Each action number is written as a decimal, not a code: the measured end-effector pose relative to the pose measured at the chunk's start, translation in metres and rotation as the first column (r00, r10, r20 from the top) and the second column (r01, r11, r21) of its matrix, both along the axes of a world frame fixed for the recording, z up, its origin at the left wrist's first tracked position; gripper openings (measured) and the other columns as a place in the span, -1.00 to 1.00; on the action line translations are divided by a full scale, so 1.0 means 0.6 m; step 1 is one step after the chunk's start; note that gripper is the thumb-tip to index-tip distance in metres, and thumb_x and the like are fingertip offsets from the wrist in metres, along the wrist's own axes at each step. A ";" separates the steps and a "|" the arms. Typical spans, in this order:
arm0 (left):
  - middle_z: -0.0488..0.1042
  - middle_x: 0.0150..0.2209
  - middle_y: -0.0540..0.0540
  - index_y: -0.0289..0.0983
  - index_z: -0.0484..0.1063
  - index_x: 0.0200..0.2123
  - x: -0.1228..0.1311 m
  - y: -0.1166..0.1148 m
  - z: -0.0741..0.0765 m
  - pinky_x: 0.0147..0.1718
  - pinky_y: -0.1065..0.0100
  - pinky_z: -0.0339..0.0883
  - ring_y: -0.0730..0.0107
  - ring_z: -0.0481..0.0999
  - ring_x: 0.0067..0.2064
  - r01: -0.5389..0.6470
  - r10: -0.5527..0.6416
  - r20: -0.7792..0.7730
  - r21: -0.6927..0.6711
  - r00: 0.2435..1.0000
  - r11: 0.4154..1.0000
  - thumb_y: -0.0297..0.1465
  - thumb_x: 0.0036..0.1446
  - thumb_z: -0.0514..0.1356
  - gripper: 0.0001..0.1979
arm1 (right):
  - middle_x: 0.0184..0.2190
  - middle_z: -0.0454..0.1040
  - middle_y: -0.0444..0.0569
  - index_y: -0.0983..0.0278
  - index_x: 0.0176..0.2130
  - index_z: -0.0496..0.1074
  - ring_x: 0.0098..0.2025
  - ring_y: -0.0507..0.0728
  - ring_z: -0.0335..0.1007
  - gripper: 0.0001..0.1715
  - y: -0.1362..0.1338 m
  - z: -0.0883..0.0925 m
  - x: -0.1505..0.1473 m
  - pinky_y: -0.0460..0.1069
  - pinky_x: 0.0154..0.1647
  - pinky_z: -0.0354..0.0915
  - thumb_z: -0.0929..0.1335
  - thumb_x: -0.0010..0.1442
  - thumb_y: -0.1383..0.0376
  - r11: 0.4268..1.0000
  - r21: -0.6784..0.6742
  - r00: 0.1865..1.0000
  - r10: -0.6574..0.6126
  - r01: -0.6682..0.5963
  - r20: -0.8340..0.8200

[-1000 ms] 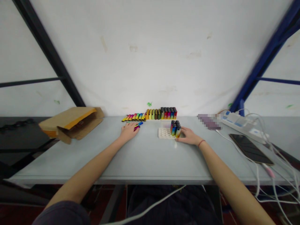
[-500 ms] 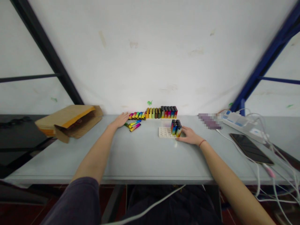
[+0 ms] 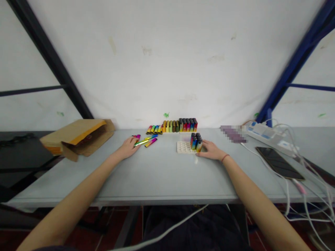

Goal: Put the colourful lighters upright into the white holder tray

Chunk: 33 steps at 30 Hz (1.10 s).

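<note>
My left hand (image 3: 129, 147) is on the table at left, its fingers curled round shiny lighters. A green-yellow lighter (image 3: 141, 143) sticks out of it to the right, and a magenta one (image 3: 137, 136) shows at the fingertips. Two more loose lighters, one pink and yellow (image 3: 151, 142), lie just beyond. My right hand (image 3: 211, 151) grips the right end of a white holed tray (image 3: 183, 147), thumb at its near edge, fingers behind. Several rainbow lighters with black tops (image 3: 194, 143) stand upright in the tray's right part; its left holes are bare.
Along the wall are leaning shiny lighters (image 3: 154, 129), yellow-to-brown ones (image 3: 171, 126) and a block of black-topped ones (image 3: 188, 124). An opened cardboard box (image 3: 78, 130) lies at left. A phone (image 3: 279, 162), a power strip (image 3: 269, 137) and white cables occupy the right side.
My left hand has come back from the row by the wall, toward me and left, and now has lighters in it. The leaning row is shorter at its left end. My right hand stays put.
</note>
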<state>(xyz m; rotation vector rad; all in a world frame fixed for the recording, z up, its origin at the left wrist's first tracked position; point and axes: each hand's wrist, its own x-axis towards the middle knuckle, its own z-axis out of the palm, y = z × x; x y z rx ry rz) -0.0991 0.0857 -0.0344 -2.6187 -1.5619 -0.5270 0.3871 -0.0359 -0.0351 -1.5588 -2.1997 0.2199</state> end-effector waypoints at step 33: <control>0.39 -0.48 0.11 -0.18 0.18 -0.26 0.340 -0.120 0.111 -0.60 0.50 0.24 0.55 0.35 -0.60 0.593 0.373 0.913 -0.393 0.164 0.703 -0.12 0.17 0.21 -0.68 | 0.21 0.41 0.10 0.23 0.11 0.46 0.22 0.39 0.33 -0.26 0.003 0.001 -0.001 0.20 0.26 0.22 0.42 0.09 -0.12 1.000 -0.030 1.000 -0.002 0.002 0.021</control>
